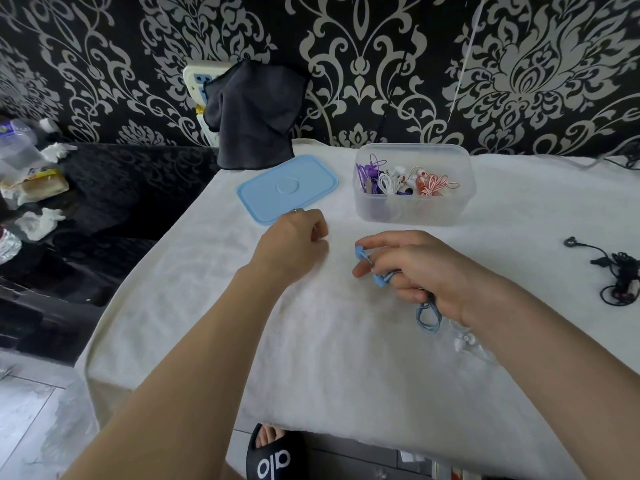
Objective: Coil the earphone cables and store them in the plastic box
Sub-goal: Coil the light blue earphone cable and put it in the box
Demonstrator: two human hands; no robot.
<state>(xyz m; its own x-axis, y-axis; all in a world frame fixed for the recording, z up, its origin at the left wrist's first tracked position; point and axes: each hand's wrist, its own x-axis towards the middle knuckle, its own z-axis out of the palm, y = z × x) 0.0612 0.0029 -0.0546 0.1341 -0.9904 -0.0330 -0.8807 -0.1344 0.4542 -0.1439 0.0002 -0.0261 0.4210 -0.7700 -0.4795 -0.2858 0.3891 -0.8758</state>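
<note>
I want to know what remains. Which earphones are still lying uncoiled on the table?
The black earphones, a loose tangle at the table's right edge; the blue earphones are in the right hand, others in the plastic box.

Both bare forearms reached forward from the lower edge of the view. The left hand (294,237) hung palm-down with fingers loosely curled, holding nothing, a ring on one finger. The right hand (415,268) had its fingers curled around blue earphones (379,277), index finger extended.
</note>
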